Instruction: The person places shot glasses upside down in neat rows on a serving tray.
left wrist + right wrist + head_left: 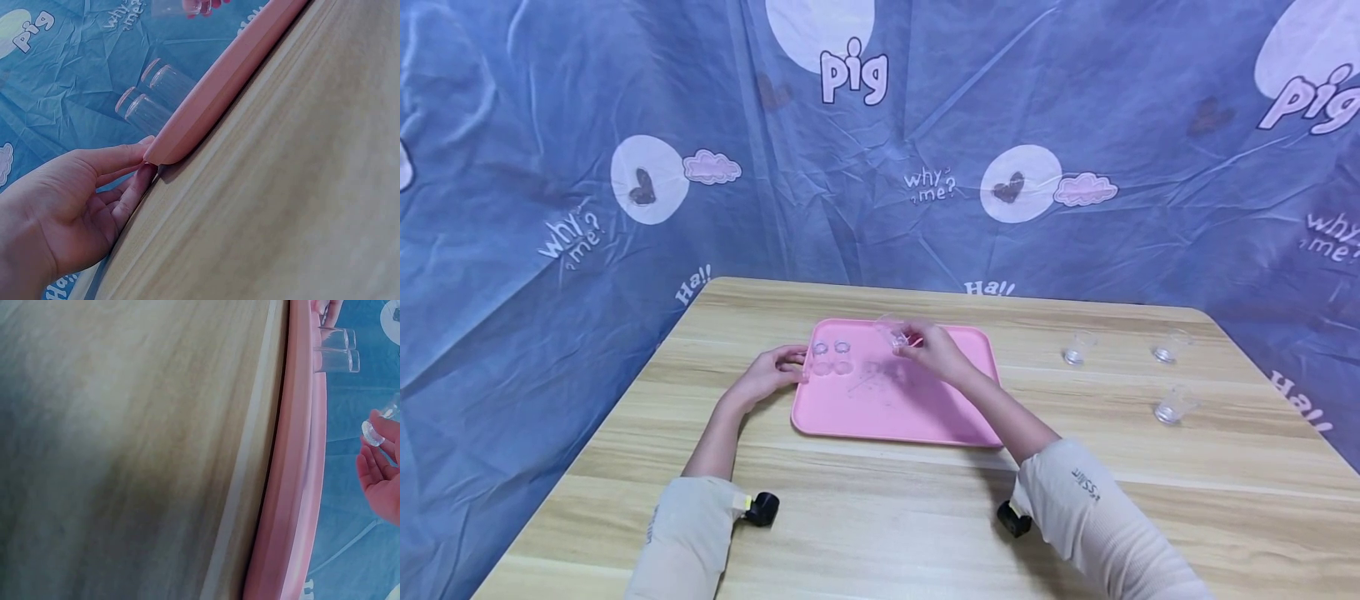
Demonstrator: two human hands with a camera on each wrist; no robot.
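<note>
A clear cup [897,335] with a thick base is held tilted above the pink tray [880,417] by my right hand [934,354]; its fingers pinch it near the base [373,434]. At the tray's left edge, my left hand [767,375] holds the rim between its fingertips, seen closely in the left wrist view. Just inside that edge stand two clear cups, one on the left [821,348] and one beside it [842,347]. They appear upside down. Their transparent walls are hard to make out.
To the right on the wooden table [895,517] stand three more clear cups: a nearer-left one [1073,354], a far-right one [1165,353] and a front one [1168,412]. A blue printed cloth [880,217] hangs behind and beside the table.
</note>
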